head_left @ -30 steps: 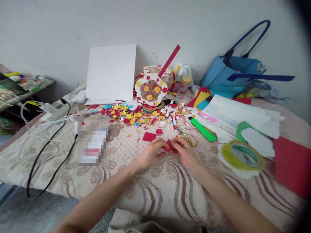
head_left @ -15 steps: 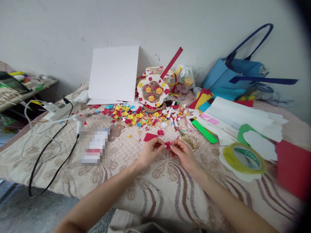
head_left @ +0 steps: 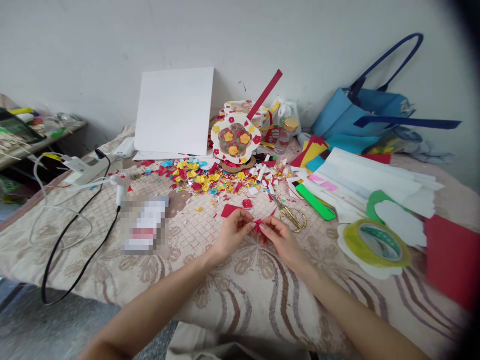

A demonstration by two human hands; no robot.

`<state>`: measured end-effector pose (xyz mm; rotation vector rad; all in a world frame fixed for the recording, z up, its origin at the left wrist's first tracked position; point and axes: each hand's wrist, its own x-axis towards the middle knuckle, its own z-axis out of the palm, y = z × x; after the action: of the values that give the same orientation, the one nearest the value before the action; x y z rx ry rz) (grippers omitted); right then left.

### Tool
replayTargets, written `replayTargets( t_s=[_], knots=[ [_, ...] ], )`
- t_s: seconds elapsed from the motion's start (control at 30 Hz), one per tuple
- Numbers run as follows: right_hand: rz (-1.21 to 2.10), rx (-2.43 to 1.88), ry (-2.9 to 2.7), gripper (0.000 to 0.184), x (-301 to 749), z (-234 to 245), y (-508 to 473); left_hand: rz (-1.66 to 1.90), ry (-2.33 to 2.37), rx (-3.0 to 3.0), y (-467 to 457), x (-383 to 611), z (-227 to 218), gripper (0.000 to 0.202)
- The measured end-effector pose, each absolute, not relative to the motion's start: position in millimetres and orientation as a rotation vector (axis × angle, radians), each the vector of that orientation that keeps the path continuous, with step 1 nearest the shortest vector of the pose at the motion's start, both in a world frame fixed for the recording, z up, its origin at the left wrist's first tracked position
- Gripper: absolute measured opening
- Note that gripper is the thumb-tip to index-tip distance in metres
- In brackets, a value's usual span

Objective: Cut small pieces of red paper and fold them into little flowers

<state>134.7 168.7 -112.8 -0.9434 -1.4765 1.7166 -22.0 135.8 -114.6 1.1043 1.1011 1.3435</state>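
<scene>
Between my fingertips is a small piece of red paper [head_left: 258, 225], held just above the tablecloth. My left hand [head_left: 235, 231] pinches it from one side, and my right hand [head_left: 279, 236] pinches it from the other. Its exact shape is partly hidden by my fingers. A flat red paper square [head_left: 230, 210] lies just beyond my left hand, with a small red paper flower [head_left: 247, 204] beside it. Gold-handled scissors [head_left: 292, 216] rest on the cloth past my right hand, blades pointing away to the left.
Colored paper scraps [head_left: 202, 177] lie before a flower-decorated paper lantern [head_left: 235, 140]. A green box cutter [head_left: 315, 202], a roll of tape [head_left: 377, 243] and a blue bag [head_left: 360, 112] are to the right. A glue gun [head_left: 122, 190] with its black cord sits left.
Both hands stay nearly in place, still pinching the red paper, whose visible part looks slightly changed in shape. The whole view has shifted very slightly.
</scene>
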Motion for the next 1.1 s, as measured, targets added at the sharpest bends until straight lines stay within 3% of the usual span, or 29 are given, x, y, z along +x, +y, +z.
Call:
replayTargets(
  t_s=[0.37,0.63,0.9,1.1],
  knots=[
    [1.625,-1.003,-1.515,0.019,135.1,-109.5,168.3,1.343,1.243,1.378,129.4,-23.4,-111.5,0.02],
    [1.645,-0.97,-1.521,0.017,135.2,-110.1,169.3,1.285,1.341,1.596,127.9,-26.3,-105.1,0.006],
    [1.643,-0.964,-1.525,0.02,134.6,-107.9,167.3,1.347,1.06,1.013,135.4,-25.0,-110.2,0.026],
    [1.649,-0.953,-1.566,0.021,134.4,-108.4,166.2,1.338,1.053,0.896,134.4,-24.0,-107.8,0.031]
  ],
)
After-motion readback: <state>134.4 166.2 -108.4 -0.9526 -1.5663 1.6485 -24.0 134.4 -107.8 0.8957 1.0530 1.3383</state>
